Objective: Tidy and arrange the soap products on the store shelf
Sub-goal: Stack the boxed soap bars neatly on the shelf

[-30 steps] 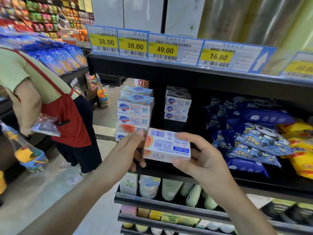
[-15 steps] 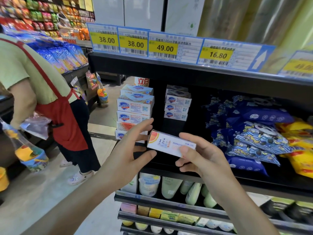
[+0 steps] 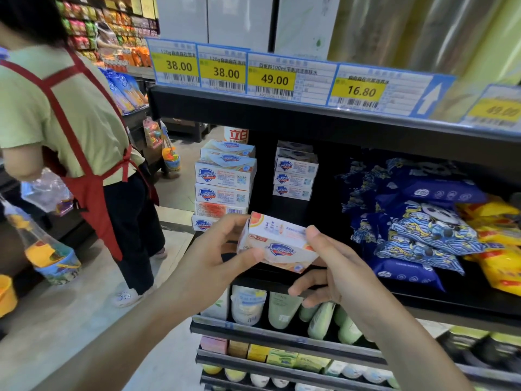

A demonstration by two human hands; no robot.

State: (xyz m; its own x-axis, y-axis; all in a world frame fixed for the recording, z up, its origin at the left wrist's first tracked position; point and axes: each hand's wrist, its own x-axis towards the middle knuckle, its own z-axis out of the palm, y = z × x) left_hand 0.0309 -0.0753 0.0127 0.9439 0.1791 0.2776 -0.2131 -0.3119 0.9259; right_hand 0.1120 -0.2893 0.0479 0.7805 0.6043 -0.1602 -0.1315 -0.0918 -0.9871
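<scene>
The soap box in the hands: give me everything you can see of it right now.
The soap box is a small white cardboard carton with orange citrus artwork and a blue shield logo on the face turned toward the camera. It looks closed and undamaged. It is tilted, held in the air in front of the soap shelf, touching nothing there. The left hand pinches its left end, and the right hand holds its right end, thumb on top.

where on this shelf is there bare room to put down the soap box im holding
Bare black shelf shows between the right soap stack and the blue packs, and in front of that stack. Left soap stack fills the end; blue and yellow packs crowd the right. Both hands hold the soap box.
</scene>
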